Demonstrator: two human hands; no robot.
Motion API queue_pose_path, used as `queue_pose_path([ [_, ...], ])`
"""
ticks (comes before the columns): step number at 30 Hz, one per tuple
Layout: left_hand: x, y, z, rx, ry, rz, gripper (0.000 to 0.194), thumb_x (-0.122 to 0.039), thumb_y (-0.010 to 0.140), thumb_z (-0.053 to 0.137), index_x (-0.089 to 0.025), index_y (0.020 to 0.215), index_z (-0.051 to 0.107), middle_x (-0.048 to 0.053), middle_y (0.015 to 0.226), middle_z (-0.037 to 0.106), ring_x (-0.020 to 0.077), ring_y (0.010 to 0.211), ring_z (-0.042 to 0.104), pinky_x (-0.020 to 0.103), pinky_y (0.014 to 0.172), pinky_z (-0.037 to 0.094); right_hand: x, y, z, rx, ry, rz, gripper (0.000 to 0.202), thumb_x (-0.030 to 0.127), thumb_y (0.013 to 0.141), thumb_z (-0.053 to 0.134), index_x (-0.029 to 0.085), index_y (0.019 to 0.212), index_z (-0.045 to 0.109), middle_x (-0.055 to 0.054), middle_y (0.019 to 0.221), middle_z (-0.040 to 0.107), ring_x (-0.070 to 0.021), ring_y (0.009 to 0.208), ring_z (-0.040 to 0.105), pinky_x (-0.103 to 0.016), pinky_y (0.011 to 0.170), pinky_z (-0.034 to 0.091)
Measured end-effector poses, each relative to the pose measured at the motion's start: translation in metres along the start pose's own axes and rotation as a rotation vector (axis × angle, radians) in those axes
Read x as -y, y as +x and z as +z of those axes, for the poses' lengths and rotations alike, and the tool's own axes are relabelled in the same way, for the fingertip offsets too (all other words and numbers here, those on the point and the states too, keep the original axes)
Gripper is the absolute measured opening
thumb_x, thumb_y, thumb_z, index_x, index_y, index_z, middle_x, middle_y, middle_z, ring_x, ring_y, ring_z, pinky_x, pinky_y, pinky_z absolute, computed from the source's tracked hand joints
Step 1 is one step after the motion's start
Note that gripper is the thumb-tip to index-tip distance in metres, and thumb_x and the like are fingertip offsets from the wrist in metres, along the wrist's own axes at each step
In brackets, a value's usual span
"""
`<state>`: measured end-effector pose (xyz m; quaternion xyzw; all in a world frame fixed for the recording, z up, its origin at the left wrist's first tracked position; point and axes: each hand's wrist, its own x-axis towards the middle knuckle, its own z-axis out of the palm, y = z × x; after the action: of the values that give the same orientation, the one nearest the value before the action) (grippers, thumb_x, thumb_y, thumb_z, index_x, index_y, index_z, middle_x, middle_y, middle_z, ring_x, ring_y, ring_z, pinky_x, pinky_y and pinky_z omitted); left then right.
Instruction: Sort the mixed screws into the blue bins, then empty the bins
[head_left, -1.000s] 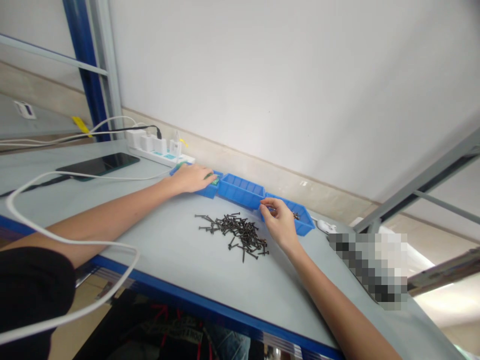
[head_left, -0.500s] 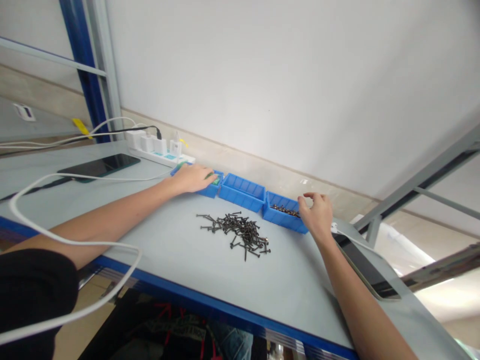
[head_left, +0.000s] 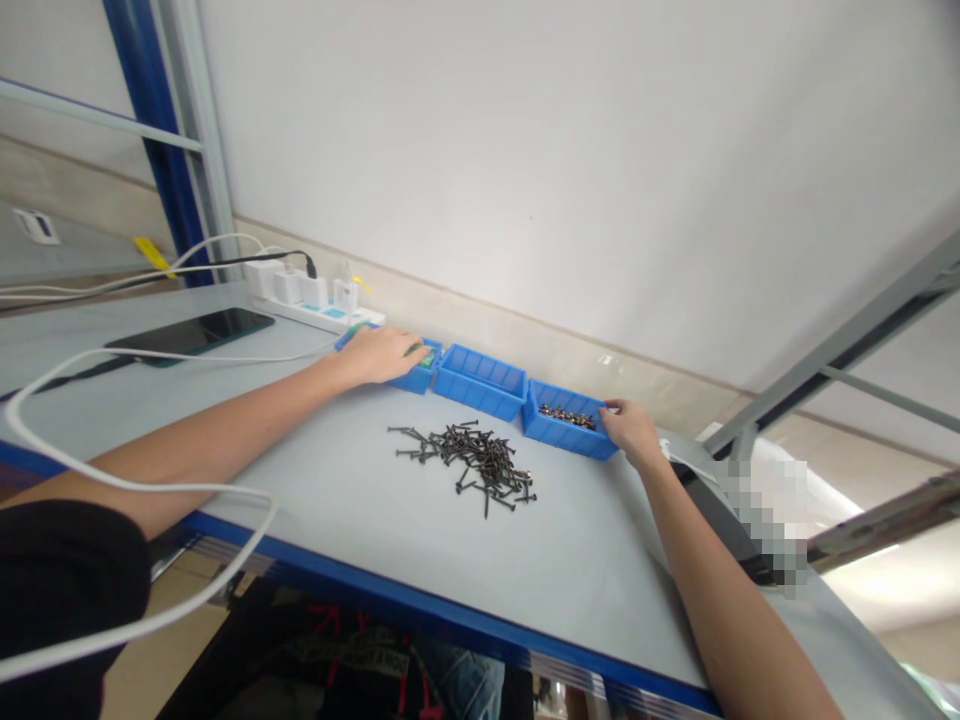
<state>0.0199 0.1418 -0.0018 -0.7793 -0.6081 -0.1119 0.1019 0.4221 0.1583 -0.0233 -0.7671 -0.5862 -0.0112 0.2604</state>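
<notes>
Three blue plastic bins stand end to end near the wall. My left hand [head_left: 379, 355] lies over the left bin [head_left: 412, 381], fingers bent across its top and partly hidden; green pieces [head_left: 428, 358] show beside the fingertips. The middle bin [head_left: 480, 392] has nothing visible inside. My right hand [head_left: 630, 428] grips the outer end of the right bin [head_left: 562, 432], fingers at its rim. Small brassy-brown screws [head_left: 568, 416] lie inside that one. In front of the bins, a loose pile of dark screws [head_left: 484, 460] is spread on the grey table [head_left: 360, 490].
A white power strip [head_left: 322, 312] with chargers stands at the back left, and a phone [head_left: 196, 333] lies in front of it. One white cable [head_left: 225, 488] loops across my left forearm. Another dark phone [head_left: 712, 510] is beside my right forearm, near a metal frame.
My right hand has come down from above the right bin's end and closed on its rim. My left hand stays on the left bin. The view has shifted slightly.
</notes>
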Motion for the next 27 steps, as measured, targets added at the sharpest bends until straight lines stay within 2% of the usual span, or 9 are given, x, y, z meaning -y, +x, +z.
queue_pose_path([
  [4,0.000,0.000,0.000,0.015,0.001,-0.007,0.054,-0.053,0.092,0.019,-0.025,0.113,0.060,0.006,0.117,0.063,0.0279,0.109,0.055,0.043,0.091,0.040,-0.010,0.001,-0.017,-0.136,0.005,0.009,0.036,0.028,0.076,0.049,0.013,0.103,0.069,-0.013,0.083,0.068,-0.0275,0.080,0.063,-0.036,0.073,0.045],
  [8,-0.002,-0.001,-0.001,0.019,-0.019,-0.006,0.054,-0.053,0.092,0.019,-0.025,0.115,0.059,0.007,0.121,0.062,0.0293,0.111,0.054,0.044,0.092,0.038,-0.020,-0.001,-0.034,-0.321,0.026,-0.019,0.044,0.029,0.078,0.044,0.011,0.113,0.063,-0.014,0.089,0.067,-0.0286,0.086,0.061,-0.039,0.079,0.043],
  [13,-0.003,-0.001,-0.002,0.028,-0.012,-0.019,0.054,-0.053,0.092,0.020,-0.025,0.116,0.059,0.006,0.121,0.061,0.0292,0.112,0.053,0.044,0.093,0.037,-0.024,-0.004,-0.036,-0.487,0.054,-0.008,0.046,0.028,0.078,0.043,0.008,0.115,0.061,-0.017,0.094,0.066,-0.0300,0.090,0.060,-0.041,0.083,0.042],
  [22,0.001,0.000,0.001,0.018,-0.009,-0.008,0.054,-0.053,0.091,0.019,-0.024,0.114,0.059,0.007,0.119,0.062,0.0286,0.111,0.054,0.043,0.092,0.038,-0.029,-0.006,-0.019,-0.516,0.061,0.067,0.041,0.032,0.078,0.045,0.009,0.105,0.065,-0.016,0.085,0.066,-0.0301,0.082,0.060,-0.040,0.076,0.043],
  [27,0.001,0.001,0.001,0.003,0.004,0.001,0.055,-0.053,0.092,0.019,-0.024,0.113,0.059,0.008,0.117,0.063,0.0287,0.109,0.055,0.043,0.089,0.040,-0.026,-0.007,-0.006,-0.489,0.083,0.054,0.039,0.032,0.077,0.044,0.009,0.101,0.065,-0.015,0.081,0.064,-0.0294,0.079,0.058,-0.041,0.074,0.043],
])
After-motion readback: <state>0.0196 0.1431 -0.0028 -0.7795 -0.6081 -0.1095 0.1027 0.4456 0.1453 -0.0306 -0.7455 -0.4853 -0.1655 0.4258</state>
